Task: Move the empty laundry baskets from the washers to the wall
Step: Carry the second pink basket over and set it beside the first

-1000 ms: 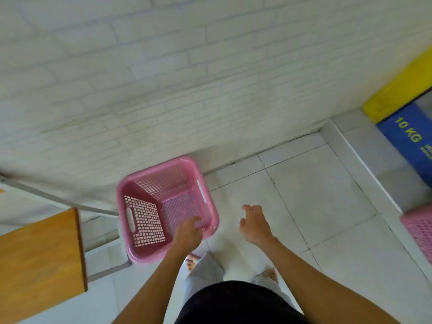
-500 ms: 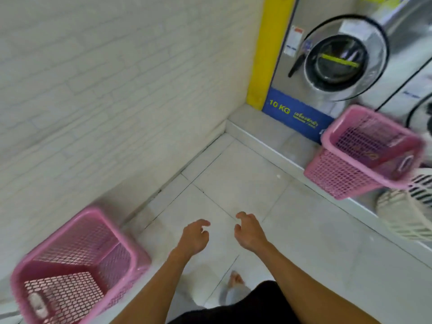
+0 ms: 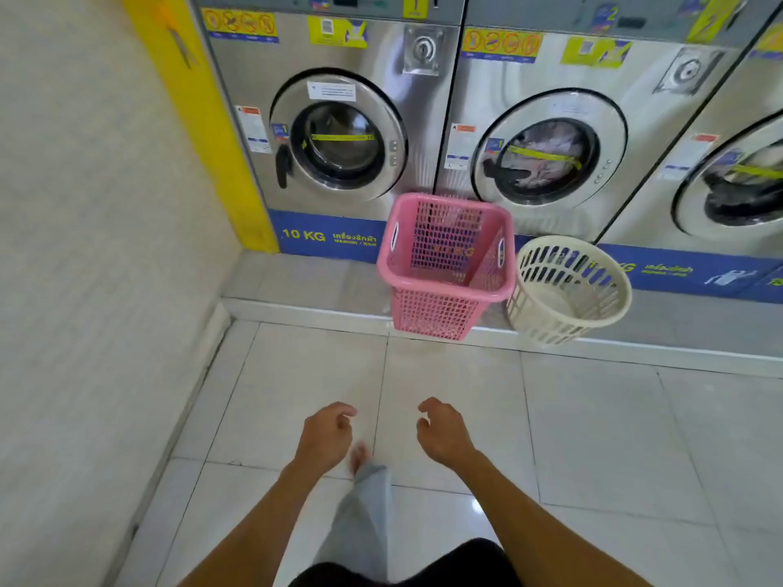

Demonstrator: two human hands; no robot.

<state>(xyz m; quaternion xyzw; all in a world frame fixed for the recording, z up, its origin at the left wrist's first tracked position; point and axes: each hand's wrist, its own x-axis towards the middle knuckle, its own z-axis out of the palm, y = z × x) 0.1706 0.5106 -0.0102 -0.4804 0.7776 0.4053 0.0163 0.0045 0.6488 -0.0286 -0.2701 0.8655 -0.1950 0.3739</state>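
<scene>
Over the floor tiles, hands: left hand (image 3: 326, 434) and right hand (image 3: 442, 430) hang side by side at waist height, fingers loosely curled, both empty and touching nothing.
Stance: one foot (image 3: 359, 457) is forward, below and between the hands; person faces the machines.
Target, nearest: pink basket (image 3: 445, 264) sits on the raised step (image 3: 313, 290), tilted back against the washers (image 3: 339, 141), rim toward the person; appears empty.
Target, second: cream basket (image 3: 567, 286) rests just beside the pink one on its right, also tilted, mouth toward the room; appears empty.
Destination: wall (image 3: 93, 247) runs along the person's left; bare tiles beside it.
Risk 1: both baskets lean rather than stand flat; a one-sided pull on the pink rim could likely tip it off the step edge.
Risk 2: the two baskets look close to touching; lifting pink carelessly may drag or roll the round cream one.
Risk 3: step edge is low and pale like the tiles; a toe could catch it on approach.
Risk 4: glossy tiles may be slippery for a bare foot.
</scene>
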